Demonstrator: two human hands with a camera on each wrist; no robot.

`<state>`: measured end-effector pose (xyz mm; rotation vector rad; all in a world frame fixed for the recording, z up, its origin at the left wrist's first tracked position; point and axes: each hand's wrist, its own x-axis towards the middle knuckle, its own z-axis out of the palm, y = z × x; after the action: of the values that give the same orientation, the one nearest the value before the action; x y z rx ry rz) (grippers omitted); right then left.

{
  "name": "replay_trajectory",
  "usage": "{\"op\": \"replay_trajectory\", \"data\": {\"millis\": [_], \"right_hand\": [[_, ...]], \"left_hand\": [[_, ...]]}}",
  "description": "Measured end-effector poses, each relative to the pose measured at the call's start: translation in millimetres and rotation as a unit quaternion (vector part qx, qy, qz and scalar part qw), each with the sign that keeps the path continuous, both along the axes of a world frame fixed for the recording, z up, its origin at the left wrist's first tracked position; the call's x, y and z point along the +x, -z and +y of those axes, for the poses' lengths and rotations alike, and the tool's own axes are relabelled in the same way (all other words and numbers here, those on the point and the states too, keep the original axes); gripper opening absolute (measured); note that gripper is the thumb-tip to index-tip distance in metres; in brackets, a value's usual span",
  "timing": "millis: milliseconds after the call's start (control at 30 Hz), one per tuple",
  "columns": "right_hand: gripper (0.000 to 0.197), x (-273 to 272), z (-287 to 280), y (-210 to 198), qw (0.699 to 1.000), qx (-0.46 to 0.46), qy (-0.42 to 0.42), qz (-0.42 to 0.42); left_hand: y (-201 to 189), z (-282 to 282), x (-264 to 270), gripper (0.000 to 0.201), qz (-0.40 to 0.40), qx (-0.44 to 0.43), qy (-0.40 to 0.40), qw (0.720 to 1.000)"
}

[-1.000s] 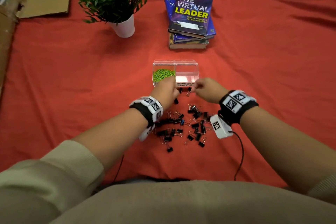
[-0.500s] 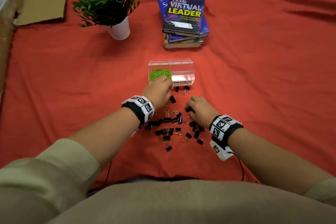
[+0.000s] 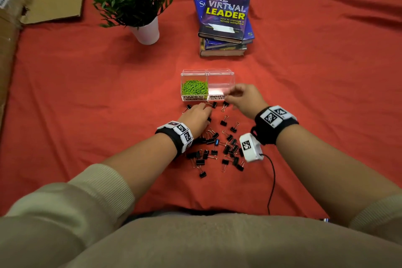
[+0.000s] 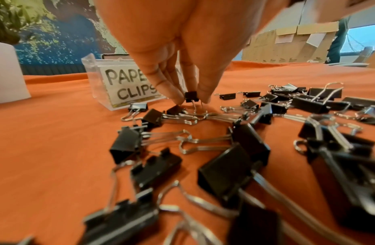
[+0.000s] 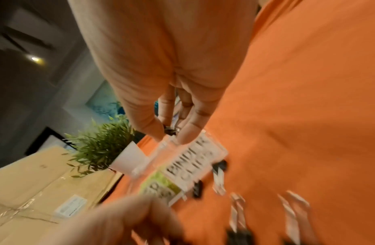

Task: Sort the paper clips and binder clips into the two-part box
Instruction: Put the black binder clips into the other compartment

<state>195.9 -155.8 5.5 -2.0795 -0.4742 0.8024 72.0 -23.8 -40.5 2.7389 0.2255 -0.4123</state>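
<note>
Right hand pinches a clip at the box rim; left hand pinches a clip off the bench pile. Risk: drop lands outside or among the green paper clips.

Binder clips before box (nearside)

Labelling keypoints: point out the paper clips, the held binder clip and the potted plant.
paper clips (image 3: pixel 194 87), head view, middle of the green heap.
held binder clip (image 4: pixel 191 96), left wrist view, its black body.
potted plant (image 3: pixel 147 33), head view, white pot wall.
</note>
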Motion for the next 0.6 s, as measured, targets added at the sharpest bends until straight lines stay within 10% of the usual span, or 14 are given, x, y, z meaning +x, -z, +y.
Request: {"op": "replay_trajectory", "data": {"millis": [300,600], "right_hand": [[0.021,14,30,-1,0.957,-0.110,-0.135,-0.230],[0.027,-33,-15,39,0.915,-0.214,-0.282,-0.191]], "left_hand": [[-7,3,-11,0.014,-0.030,-0.043,-0.007,0.999],[-12,-19,-14,0.026,0.074,-0.023,0.102,0.992]]}}
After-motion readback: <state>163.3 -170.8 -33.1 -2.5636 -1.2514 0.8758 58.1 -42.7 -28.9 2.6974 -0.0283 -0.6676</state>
